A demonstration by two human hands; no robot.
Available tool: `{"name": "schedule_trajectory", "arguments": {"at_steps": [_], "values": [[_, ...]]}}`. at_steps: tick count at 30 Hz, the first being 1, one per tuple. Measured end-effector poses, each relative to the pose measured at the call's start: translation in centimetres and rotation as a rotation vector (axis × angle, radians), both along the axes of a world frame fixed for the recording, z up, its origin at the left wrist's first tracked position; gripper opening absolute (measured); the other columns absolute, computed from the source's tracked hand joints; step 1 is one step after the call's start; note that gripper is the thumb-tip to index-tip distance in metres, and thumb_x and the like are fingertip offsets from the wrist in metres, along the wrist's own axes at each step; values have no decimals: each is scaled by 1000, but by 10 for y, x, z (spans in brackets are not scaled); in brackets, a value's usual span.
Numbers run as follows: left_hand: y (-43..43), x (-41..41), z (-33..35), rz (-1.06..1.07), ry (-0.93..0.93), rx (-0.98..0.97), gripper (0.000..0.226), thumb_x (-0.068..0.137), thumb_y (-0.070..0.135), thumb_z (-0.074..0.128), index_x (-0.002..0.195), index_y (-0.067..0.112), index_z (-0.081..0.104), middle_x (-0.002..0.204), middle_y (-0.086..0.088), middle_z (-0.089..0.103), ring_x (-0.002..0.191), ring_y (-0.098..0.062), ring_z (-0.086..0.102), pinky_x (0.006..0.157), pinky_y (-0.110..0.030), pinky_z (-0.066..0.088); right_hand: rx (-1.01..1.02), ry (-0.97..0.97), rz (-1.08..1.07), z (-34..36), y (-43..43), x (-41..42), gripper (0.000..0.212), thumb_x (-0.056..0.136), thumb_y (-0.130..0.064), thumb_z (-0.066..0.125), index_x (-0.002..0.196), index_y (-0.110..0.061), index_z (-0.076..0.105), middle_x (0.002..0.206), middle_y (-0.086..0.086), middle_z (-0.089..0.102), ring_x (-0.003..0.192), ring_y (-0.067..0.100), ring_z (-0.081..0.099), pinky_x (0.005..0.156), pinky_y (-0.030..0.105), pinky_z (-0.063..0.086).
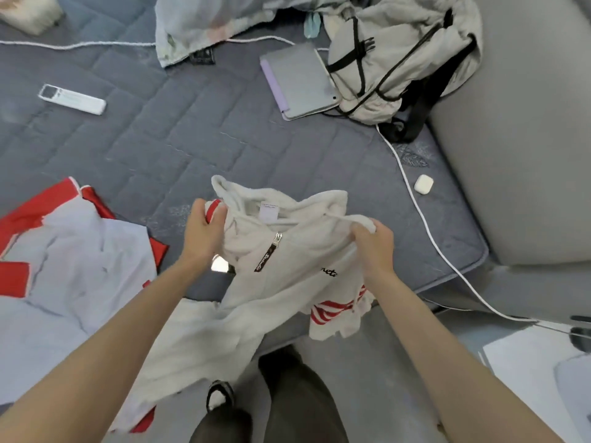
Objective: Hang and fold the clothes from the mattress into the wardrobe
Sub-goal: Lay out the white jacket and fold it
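Between the two hands, over the mattress [192, 139] edge, a white zip-neck top [287, 260] hangs unfolded, left hand [204, 228] and right hand [374, 247] each gripping a shoulder; a red-and-pale garment [80, 251] lies left of the left hand, so most work probably remains.

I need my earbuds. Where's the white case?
Head view: the case sits on the mattress near its right edge, beside the white cable, below the grey backpack.

The white top [287, 251] is soft, fuzzy cloth with a shiny metal zip [270, 252]. The blue mattress [179, 145] is stitched, matt cloth.
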State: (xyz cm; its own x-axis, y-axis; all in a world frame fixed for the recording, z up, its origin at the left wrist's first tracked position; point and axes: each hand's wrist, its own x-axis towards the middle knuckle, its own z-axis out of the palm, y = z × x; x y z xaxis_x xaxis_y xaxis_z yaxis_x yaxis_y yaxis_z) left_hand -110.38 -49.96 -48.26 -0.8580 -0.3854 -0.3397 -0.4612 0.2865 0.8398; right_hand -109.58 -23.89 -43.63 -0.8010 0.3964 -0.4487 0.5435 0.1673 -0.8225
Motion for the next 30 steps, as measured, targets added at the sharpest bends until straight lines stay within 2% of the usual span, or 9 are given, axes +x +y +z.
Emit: {"name": "schedule_trajectory", "arguments": {"at_steps": [6, 10, 14, 16, 19, 22, 24, 26, 30], "values": [[-68, 74, 74, -157, 8, -167, 25, 94, 33, 55, 86, 17, 37, 73, 7, 40, 63, -5, 39, 59, -21, 36, -77, 85, -85, 58, -45, 54, 27, 77, -1, 56, 59, -17, 46, 56, -11, 41, 44, -1, 35, 42, 14, 31], [-106, 133, 111, -244, 66, -265, 23, 94, 33, 55, 93, 12, 46, 81, 3, 51, 71, -13, 45, 57, -23, 33, -80, 131, -22, 92, -75, 101, 21, 75, -7, 59, 62, -19, 47, 53, -15, 45, 45, -1, 38, 45, 15, 33], [-134, 175, 157, -110, 334, -317, 20, 92, 32, 57, 93, 12, 59, 84, 4, 59, 72, -2, 47, 61, -6, 34, -87, 284, 54, 129, -102, 142, 26, 73, -4, 55, 58, -19, 40, 44, -18, 39, 42, -2, 33, 43, 13, 29], [-144, 194, 176, -76, 385, -337, 19, 91, 31, 57, 96, 14, 65, 85, 6, 61, 75, -2, 50, 65, -10, 35, -146, 309, 79, 144, -114, 160, 24, 65, -6, 49, 57, -19, 31, 48, -16, 30, 47, 3, 26, 44, 19, 23], [-154, 227, 190, -245, 160, -496, 24, 92, 31, 53, 81, 13, 62, 78, -1, 61, 74, -17, 51, 65, -28, 33, -185, 112, 132, 164, -131, 188, 16, 50, -13, 42, 59, -18, 30, 59, -4, 28, 57, 13, 23, 50, 26, 18], [-156, 268, 199, -376, -119, -530, 45, 93, 43, 52, 63, 9, 50, 69, -12, 59, 61, -22, 46, 55, -32, 30, -105, -55, 327, 175, -138, 217, 14, 54, -18, 44, 59, -19, 31, 57, -3, 28, 53, 14, 25, 47, 23, 20], [-157, 299, 207, -379, -247, -460, 60, 83, 67, 53, 58, 13, 42, 56, -3, 50, 54, -18, 42, 52, -30, 29, -54, -144, 458, 178, -133, 234, 12, 65, -26, 54, 64, -15, 48, 62, -1, 44, 58, 17, 38, 55, 26, 30], [-158, 333, 216, -402, -329, -405, 73, 63, 87, 50, 59, 14, 48, 56, 4, 52, 56, -15, 48, 54, -29, 33, -57, -197, 588, 174, -123, 250, 30, 72, -37, 70, 86, -10, 68, 79, 1, 66, 71, 20, 60, 65, 28, 45], [-153, 401, 226, -433, -310, -378, 70, 43, 91, 57, 71, 26, 54, 69, 16, 58, 67, -4, 54, 60, -24, 37, -64, -208, 920, 167, -109, 289, 45, 67, -43, 85, 102, -19, 72, 97, -4, 75, 88, 13, 71, 74, 28, 57]]}}
